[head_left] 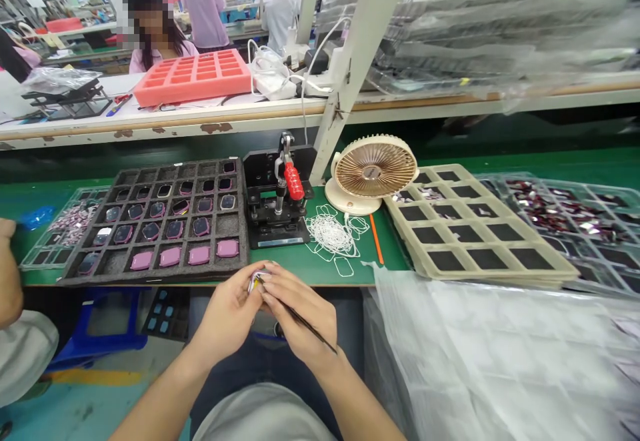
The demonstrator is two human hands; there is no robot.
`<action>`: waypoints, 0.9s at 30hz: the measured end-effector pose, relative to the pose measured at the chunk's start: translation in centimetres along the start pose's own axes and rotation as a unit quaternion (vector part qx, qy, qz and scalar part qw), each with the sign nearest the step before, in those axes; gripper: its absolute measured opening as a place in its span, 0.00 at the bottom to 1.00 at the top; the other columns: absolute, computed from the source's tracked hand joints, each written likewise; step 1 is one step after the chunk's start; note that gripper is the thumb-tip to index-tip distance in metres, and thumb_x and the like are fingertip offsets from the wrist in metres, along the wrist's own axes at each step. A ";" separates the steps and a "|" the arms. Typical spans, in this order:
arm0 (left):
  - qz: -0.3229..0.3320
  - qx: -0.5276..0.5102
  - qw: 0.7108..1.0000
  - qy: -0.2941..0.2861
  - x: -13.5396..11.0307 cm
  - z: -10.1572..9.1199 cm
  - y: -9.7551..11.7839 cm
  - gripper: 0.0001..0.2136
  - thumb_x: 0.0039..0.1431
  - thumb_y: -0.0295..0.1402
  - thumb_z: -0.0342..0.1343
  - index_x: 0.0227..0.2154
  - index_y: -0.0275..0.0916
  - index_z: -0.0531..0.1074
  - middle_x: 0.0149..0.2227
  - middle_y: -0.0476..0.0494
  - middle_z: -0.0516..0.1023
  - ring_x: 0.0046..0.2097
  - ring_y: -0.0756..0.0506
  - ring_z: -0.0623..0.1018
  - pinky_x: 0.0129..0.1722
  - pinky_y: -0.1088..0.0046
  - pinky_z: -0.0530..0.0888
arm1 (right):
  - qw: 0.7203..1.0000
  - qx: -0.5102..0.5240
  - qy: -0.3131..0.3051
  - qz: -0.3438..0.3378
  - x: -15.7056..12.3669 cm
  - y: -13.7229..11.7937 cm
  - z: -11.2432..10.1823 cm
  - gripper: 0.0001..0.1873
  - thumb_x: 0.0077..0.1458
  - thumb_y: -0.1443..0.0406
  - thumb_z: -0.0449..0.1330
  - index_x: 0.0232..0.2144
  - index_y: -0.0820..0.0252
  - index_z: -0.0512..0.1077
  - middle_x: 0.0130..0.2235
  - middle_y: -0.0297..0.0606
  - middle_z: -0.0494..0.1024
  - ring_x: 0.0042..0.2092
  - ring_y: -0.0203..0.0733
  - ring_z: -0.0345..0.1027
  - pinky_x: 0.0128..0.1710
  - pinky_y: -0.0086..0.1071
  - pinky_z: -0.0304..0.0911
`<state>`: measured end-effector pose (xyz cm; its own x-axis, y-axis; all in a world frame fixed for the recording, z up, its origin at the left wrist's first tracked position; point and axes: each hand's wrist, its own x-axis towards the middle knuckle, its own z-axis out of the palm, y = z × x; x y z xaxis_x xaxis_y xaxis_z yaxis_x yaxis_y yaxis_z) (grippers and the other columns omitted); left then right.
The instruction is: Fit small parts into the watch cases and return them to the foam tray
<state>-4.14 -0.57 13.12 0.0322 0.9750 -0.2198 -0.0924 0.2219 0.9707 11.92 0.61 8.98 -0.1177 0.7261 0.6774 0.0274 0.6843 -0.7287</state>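
Note:
My left hand (227, 314) is closed around a small watch case (254, 282) with a pale rim and a bit of yellow, mostly hidden by my fingers. My right hand (305, 314) grips a thin dark tool, likely tweezers (313, 329), its tip at the watch case and its back end pointing toward my wrist. Both hands meet just in front of the bench edge. Behind them, a grey foam tray (220, 226) holds rows of dark-faced watch cases and several purple pieces. A heap of thin white ring gaskets (333, 234) lies on the green bench.
A black clamp press with a red handle (293, 182) stands beyond my hands, a beige fan (373, 171) beside it. An orange stick (376, 239), a cream compartment tray (450, 274) and clear parts trays (575, 211) lie rightward. Plastic sheeting (465, 354) covers the near right; another person's arm (9, 274) is left.

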 end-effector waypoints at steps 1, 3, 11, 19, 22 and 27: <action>-0.001 0.001 1.000 0.002 0.0 0.0 -0.1 0.20 0.62 0.39 0.68 0.56 0.41 0.79 0.55 0.38 0.84 0.54 0.40 0.83 0.56 0.66 0.79 | 1.000 -0.001 0.001 0.006 -0.2 0.0 0.0 0.29 0.59 0.81 0.66 0.57 0.52 0.79 0.55 0.40 0.83 0.60 0.53 0.77 0.62 0.52 0.75; -0.010 -0.005 1.000 0.000 0.0 0.0 -0.4 0.22 0.63 0.40 0.67 0.57 0.40 0.79 0.57 0.37 0.83 0.56 0.39 0.82 0.56 0.64 0.79 | 1.000 0.002 0.002 0.015 -0.5 0.0 -0.1 0.28 0.59 0.81 0.65 0.57 0.53 0.79 0.56 0.41 0.83 0.60 0.54 0.77 0.60 0.50 0.77; -0.014 0.010 1.000 -0.013 -0.1 0.0 -0.5 0.22 0.65 0.40 0.64 0.60 0.41 0.77 0.59 0.36 0.82 0.58 0.37 0.81 0.58 0.61 0.79 | 1.000 -0.012 -0.007 0.013 -0.8 0.1 -0.6 0.29 0.60 0.81 0.65 0.58 0.52 0.79 0.57 0.41 0.82 0.60 0.54 0.77 0.61 0.51 0.76; -0.059 -0.115 0.990 -0.060 0.3 0.2 -0.7 0.25 0.60 0.41 0.71 0.59 0.41 0.78 0.55 0.35 0.83 0.49 0.40 0.84 0.46 0.64 0.83 | 0.999 -0.025 0.021 -0.009 -2.2 1.3 -0.3 0.30 0.61 0.81 0.63 0.59 0.49 0.78 0.58 0.40 0.82 0.62 0.54 0.75 0.61 0.51 0.76; -0.085 -0.193 0.973 -0.095 0.5 0.1 -1.0 0.24 0.60 0.37 0.71 0.58 0.42 0.78 0.54 0.36 0.83 0.46 0.42 0.84 0.47 0.65 0.83 | 0.999 -0.011 0.051 0.010 -2.6 1.5 -0.2 0.27 0.62 0.80 0.63 0.56 0.51 0.80 0.57 0.41 0.82 0.61 0.54 0.76 0.59 0.51 0.77; -0.135 -0.271 0.946 -0.116 1.0 0.0 -1.5 0.19 0.65 0.36 0.67 0.56 0.34 0.79 0.53 0.29 0.83 0.50 0.37 0.84 0.56 0.56 0.79 | 0.988 0.041 0.134 0.069 -3.0 1.0 -0.6 0.20 0.62 0.78 0.64 0.48 0.50 0.84 0.50 0.38 0.86 0.55 0.54 0.81 0.57 0.53 0.78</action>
<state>-3.96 0.06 11.44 0.3385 0.8676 -0.3643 -0.5443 0.4963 0.6763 12.91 -0.86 6.27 0.1494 0.8114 0.5651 -0.0570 0.5776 -0.8143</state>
